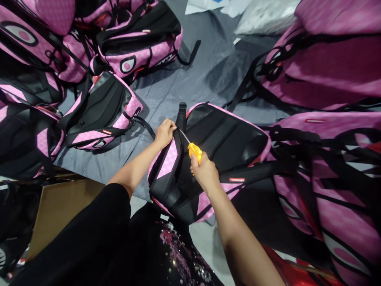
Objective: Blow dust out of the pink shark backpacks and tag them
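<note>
Gripping the yellow handle (195, 150) of a tool, the right hand (205, 172) is closed near the centre of the frame, its thumb along the side. The tool's thin metal shaft (185, 136) slants up and left toward a black strap (181, 119). Just left of that strap is the left hand (164, 135), its fingertips (173, 126) drawn together in a pinch on the strap's edge. The tip of the shaft seems to meet the strap right beside them, though the spot is too small to be sure. Both belong to a bag (229, 131) lying in the middle of the frame, its black padded back facing up, with pink edging and a small red label (237, 180) low on its right. A grey cloth (154, 93) spreads under it. More pink and black bags lie around: one (102, 107) left of centre, another (139, 49) at the upper left, a large one (330, 75) at the upper right and one (342, 198) at the lower right. Clear plastic (264, 18) sits at the top right of centre, near white paper (205, 4). A carton (65, 208) stands at the lower left, beside the person's black sleeve (89, 222).
</note>
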A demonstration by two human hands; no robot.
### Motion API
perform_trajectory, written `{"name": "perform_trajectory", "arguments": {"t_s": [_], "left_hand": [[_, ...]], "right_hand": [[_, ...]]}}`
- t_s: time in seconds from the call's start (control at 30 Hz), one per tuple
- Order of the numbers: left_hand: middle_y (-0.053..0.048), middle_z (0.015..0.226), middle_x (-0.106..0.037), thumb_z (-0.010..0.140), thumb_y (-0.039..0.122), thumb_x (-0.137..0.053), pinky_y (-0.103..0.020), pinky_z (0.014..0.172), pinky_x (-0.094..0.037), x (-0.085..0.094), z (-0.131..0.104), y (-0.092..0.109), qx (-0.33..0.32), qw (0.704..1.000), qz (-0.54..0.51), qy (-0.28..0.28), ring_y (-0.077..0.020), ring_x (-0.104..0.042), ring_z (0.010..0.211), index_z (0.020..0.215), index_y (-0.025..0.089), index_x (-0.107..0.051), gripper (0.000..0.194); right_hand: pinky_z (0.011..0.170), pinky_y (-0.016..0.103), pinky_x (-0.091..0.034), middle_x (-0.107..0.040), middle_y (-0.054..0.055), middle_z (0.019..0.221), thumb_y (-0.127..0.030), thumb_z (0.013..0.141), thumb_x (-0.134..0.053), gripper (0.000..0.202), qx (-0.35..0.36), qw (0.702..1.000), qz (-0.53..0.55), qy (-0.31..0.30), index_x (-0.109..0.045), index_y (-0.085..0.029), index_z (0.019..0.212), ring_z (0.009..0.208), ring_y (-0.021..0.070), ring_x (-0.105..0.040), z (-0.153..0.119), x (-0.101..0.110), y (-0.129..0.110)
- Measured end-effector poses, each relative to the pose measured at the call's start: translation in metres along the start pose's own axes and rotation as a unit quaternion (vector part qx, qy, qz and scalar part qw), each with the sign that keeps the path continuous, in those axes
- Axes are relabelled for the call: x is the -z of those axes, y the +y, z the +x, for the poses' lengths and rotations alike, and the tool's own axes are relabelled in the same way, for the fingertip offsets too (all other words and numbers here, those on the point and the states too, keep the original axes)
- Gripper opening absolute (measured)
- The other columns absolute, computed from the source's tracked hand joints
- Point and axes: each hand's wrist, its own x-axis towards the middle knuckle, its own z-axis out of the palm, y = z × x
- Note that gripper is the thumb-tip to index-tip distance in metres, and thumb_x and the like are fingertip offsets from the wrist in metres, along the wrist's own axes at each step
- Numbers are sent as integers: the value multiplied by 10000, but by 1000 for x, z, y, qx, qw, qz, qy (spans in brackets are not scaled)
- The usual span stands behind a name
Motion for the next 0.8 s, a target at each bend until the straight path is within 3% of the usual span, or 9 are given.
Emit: {"name": "perform_trajectory", "arguments": {"t_s": [0.13, 0.23, 0.37, 0.43, 0.53, 0.6, 0.73, 0.8], "left_hand": [[-34, 876, -596, 882, 101, -548, -284, 801, -435, -5, 14, -3, 34, 999, 1, 11, -169, -569, 857, 760, 217, -482, 181], [-33, 872, -604, 894, 108, -544, -291, 814, -432, -14, 21, -1, 70, 996, 7, 50, -173, -570, 870, 749, 222, -462, 202], [-47, 877, -603, 937, 132, -488, -297, 834, -424, -23, 9, 8, 64, 992, 28, 106, -181, -572, 894, 785, 226, -467, 180], [-59, 896, -609, 952, 153, -463, -309, 824, -417, -22, -3, 10, 31, 994, 53, 88, -188, -576, 892, 804, 222, -487, 165], [-61, 889, -620, 937, 166, -485, -333, 827, -402, -12, -19, 6, -20, 995, 95, -4, -199, -583, 881, 792, 216, -517, 157], [-55, 885, -624, 927, 171, -501, -331, 833, -405, -4, -27, 2, -27, 994, 98, -33, -195, -583, 878, 789, 215, -531, 148], [-36, 848, -612, 942, 183, -480, -293, 815, -440, 5, -32, -1, 59, 994, 46, 81, -172, -580, 866, 795, 216, -545, 164], [-31, 882, -621, 934, 187, -501, -277, 819, -461, 2, -26, 0, 84, 991, 9, 105, -161, -592, 860, 850, 213, -576, 116]], "right_hand": [[717, 269, -478, -725, 98, 877, -448, 1023, -361, 361, -2, 999, -34, 10, -525, -166, 1176, 796, 207, -706, -1, -2, -5], [710, 273, -474, -724, 103, 873, -447, 1024, -355, 363, -6, 998, -54, 11, -523, -164, 1176, 809, 219, -707, -1, -2, -8], [694, 297, -467, -724, 130, 905, -452, 1026, -345, 367, -17, 996, -92, 10, -514, -161, 1173, 844, 264, -711, -4, -1, -9], [692, 301, -464, -723, 145, 925, -457, 1025, -346, 371, -20, 994, -105, 11, -511, -159, 1172, 862, 278, -711, -5, -1, -8], [704, 296, -464, -723, 150, 940, -451, 1025, -351, 368, -20, 995, -102, -3, -520, -155, 1165, 874, 274, -711, -6, -4, -6], [716, 294, -471, -724, 146, 932, -445, 1024, -356, 365, -18, 996, -84, -2, -525, -154, 1167, 872, 264, -710, -6, -6, -4], [716, 272, -489, -726, 117, 897, -443, 1013, -385, 350, -6, 1000, -8, 1, -533, -163, 1163, 816, 222, -710, -6, -9, 2], [703, 273, -501, -727, 110, 883, -456, 1007, -390, 359, -1, 1000, 30, 1, -532, -162, 1156, 771, 210, -707, -6, -11, 7]]}}
